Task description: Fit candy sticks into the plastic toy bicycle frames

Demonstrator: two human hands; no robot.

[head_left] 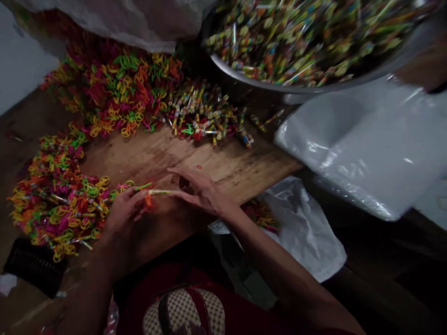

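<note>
Near the board's front edge, my left hand [127, 209] pinches small bright plastic pieces, one green and one orange, blurred by motion. A thin pale tube [159, 191] spans the gap between my two hands. My right hand [195, 190] has its thumb side at the tube's right end, with the index finger stretched out above it. Just left of my left hand lies a heap of colourful plastic pieces [63, 195]. Beyond my hands, a small pile of patterned tubes [206, 111] rests on the wooden board [139, 151].
A large metal basin [251, 83] full of patterned tubes stands at the back right. Clear plastic bags [366, 144] lie at the right, and another bag [307, 232] hangs below the board. A black tray [35, 267] sits at the lower left. More colourful pieces [118, 88] are heaped behind.
</note>
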